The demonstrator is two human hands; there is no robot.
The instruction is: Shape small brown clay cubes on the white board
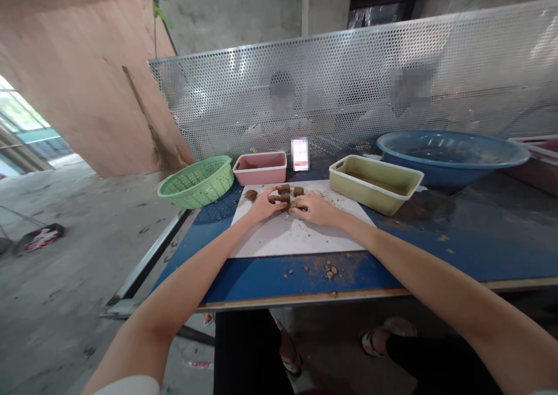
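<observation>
Both my hands rest on a white board (296,238) that lies on a blue table (457,238). My left hand (264,204) has its fingers curled around a brown block (279,198). My right hand (314,208) lies beside it, fingers bent toward the same cluster of brown pieces, its fingertips hidden. Two more brown blocks (284,189) sit just behind my hands, and a round brown lump (250,195) lies to the left on the board.
A green basket (198,181), a pink tub (260,168), a yellow tub (375,182) and a blue basin (451,155) stand behind the board. A perforated metal screen (349,86) backs the table, with people behind it. Brown crumbs (331,271) dot the front edge.
</observation>
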